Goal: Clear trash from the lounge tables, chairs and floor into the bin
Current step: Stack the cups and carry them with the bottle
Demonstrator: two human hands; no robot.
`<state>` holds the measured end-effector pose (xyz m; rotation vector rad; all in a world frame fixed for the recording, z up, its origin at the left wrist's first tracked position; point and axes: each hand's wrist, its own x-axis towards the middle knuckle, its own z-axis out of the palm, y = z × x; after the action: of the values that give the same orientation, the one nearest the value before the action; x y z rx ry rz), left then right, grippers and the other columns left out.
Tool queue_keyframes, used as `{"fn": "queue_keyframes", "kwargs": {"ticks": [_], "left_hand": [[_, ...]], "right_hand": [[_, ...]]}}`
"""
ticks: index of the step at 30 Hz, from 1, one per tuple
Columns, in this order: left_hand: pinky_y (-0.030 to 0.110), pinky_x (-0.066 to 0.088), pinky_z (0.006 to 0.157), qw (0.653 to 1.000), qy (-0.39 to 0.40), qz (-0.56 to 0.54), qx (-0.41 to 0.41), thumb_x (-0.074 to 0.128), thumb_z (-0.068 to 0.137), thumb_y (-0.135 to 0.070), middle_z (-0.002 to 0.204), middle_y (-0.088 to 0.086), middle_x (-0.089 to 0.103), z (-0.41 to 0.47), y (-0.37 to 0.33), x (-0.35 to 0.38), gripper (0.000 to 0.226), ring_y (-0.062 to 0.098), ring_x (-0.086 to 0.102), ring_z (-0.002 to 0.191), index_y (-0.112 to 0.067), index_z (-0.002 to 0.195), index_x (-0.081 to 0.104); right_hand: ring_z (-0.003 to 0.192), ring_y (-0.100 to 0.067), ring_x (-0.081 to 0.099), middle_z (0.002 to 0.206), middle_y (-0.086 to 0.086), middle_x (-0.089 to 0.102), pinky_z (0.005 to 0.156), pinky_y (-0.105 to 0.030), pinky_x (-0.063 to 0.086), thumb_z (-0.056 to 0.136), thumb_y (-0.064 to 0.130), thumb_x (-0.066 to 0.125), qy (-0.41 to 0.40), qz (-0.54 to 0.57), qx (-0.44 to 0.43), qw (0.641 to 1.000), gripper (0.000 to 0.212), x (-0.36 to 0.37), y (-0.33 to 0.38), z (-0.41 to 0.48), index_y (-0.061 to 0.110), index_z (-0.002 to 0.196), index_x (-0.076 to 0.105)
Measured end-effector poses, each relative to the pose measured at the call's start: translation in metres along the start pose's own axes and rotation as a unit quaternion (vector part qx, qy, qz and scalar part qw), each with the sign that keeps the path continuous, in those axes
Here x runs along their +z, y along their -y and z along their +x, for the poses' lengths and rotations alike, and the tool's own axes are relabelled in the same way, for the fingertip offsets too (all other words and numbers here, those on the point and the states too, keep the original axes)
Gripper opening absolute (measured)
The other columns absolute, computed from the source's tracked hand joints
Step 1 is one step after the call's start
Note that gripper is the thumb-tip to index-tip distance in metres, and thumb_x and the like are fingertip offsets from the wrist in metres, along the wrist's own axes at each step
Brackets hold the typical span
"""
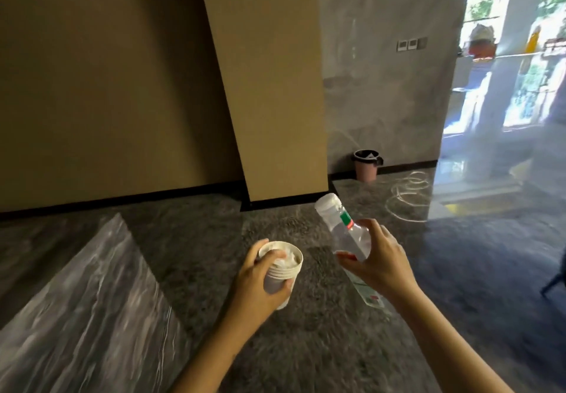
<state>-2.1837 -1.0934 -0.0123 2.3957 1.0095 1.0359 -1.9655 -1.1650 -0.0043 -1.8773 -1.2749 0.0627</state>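
- In the head view, 2 bare hands are seen held out over a dark grey carpet.
- A stack of paper cups is gripped by the left hand, with the fingers curled round its side and the thumb laid over the rim.
- Crumpled white tissue is stuffed into the top cup.
- A clear plastic bottle is held by the right hand, whose fingers are wrapped round its lower body.
- The bottle is tilted, its white cap pointed up and away to the far left, and a green and red label is carried near its neck.
- More clear plastic with a label is seen under the right wrist; whether it belongs to a 2nd bottle cannot be told.
- The cups and the bottle are kept apart, side by side, both in mid-air.
- A pink bin with a black liner is placed far off on the floor, against a grey marble wall and well apart from both hands.
- A marble-topped table is found at the near left.
- A tan wall panel is set to the left of the bin.
- Bright windows and a glossy floor are seen at the far right.
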Motion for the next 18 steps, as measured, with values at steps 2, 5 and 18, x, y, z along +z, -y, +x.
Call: {"fn": "queue_keyframes", "kwargs": {"ticks": [2, 5, 18], "left_hand": [[0.021, 0.04, 0.093, 1.0, -0.012, 0.021, -0.02, 0.077, 0.07, -0.012, 0.134, 0.007, 0.045, 0.058, 0.032, 0.006, 0.037, 0.021, 0.051, 0.116, -0.011, 0.105, 0.067], [0.023, 0.038, 0.093, 0.998, -0.026, 0.029, -0.044, 0.078, 0.068, -0.007, 0.132, 0.012, 0.047, 0.136, 0.086, 0.025, 0.038, 0.025, 0.053, 0.114, -0.008, 0.104, 0.067], [0.024, 0.038, 0.09, 0.998, 0.007, -0.036, 0.048, 0.078, 0.07, -0.01, 0.129, 0.01, 0.049, 0.596, 0.236, 0.227, 0.035, 0.026, 0.053, 0.112, -0.01, 0.103, 0.066]], "right_hand": [[0.1, -0.022, 0.055, 0.116, -0.003, 0.057, 0.082, -0.039, 0.046, 0.066, 0.048, 0.075, 0.014, 0.005, -0.025, 1.0, 0.069, 0.031, 0.003, 0.066, 0.023, 0.122, 0.045], [0.102, -0.02, 0.054, 0.117, 0.0, 0.056, 0.082, -0.036, 0.043, 0.066, 0.048, 0.074, 0.036, 0.015, -0.055, 0.998, 0.069, 0.081, -0.003, 0.156, 0.025, 0.122, 0.043], [0.1, -0.021, 0.054, 0.114, -0.003, 0.056, 0.08, -0.037, 0.046, 0.067, 0.044, 0.076, -0.025, -0.017, 0.047, 0.998, 0.067, 0.175, -0.166, 0.58, 0.021, 0.12, 0.044]]}}
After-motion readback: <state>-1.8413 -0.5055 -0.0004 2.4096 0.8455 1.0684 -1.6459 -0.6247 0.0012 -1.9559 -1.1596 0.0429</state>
